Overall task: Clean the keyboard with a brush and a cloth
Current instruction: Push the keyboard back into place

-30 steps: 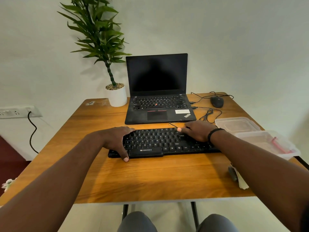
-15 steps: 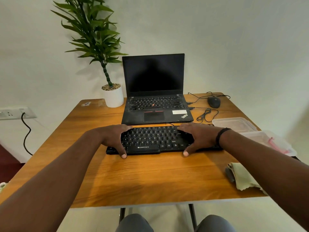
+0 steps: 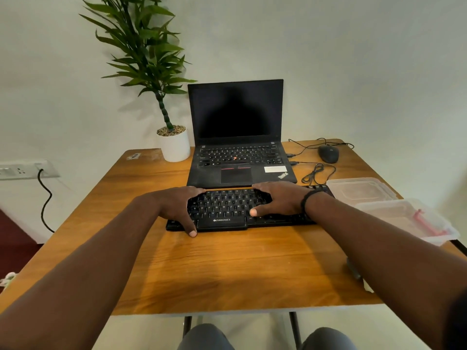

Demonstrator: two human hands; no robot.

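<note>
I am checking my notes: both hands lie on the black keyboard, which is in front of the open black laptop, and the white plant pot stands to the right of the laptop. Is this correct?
Not quite. In the head view the white plant pot stands to the left of the open black laptop, not the right. The rest holds: the left hand and right hand lie on the black keyboard in front of the laptop.

This looks like a small office or home desk set against a plain white wall. A wooden table (image 3: 227, 274) carries an open ThinkPad laptop (image 3: 237, 137), an external black keyboard (image 3: 227, 210), a wired mouse (image 3: 328, 153) and a potted plant (image 3: 173, 145). A wall socket strip (image 3: 22, 169) has a black cable plugged in.
</note>
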